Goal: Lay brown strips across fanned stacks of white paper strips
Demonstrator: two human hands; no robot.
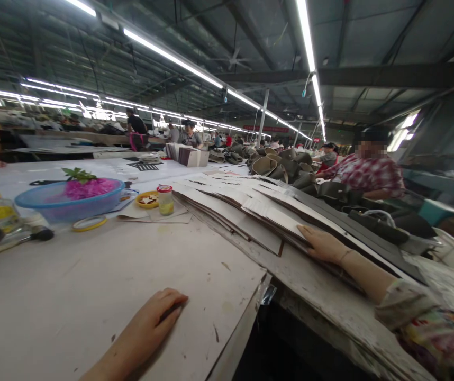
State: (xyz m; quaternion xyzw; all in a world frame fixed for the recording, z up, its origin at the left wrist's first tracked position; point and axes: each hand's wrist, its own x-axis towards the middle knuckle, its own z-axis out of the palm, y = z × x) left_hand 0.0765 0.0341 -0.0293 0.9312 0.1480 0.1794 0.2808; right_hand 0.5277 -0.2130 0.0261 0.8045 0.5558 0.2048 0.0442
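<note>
Left hand (153,324) lies palm-down, fingers straight, gripping nothing on the scuffed white worktable (92,286). Right hand (323,244) stretches out flat on the fanned white cardboard sheets (251,203), not clenched either.

Long tube lights (171,55) under a dark roof (370,37) — far worktables (64,150) below.

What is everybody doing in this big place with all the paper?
It's a big workshop with long tables. The person wearing the camera has their left hand lying flat on a white board. Their right hand rests on a fanned-out row of cardboard sheets. Further back stand a blue bowl with pink stuff in it and a small jar. Across the table sits a person in a checked shirt, and more people work far behind.
</note>
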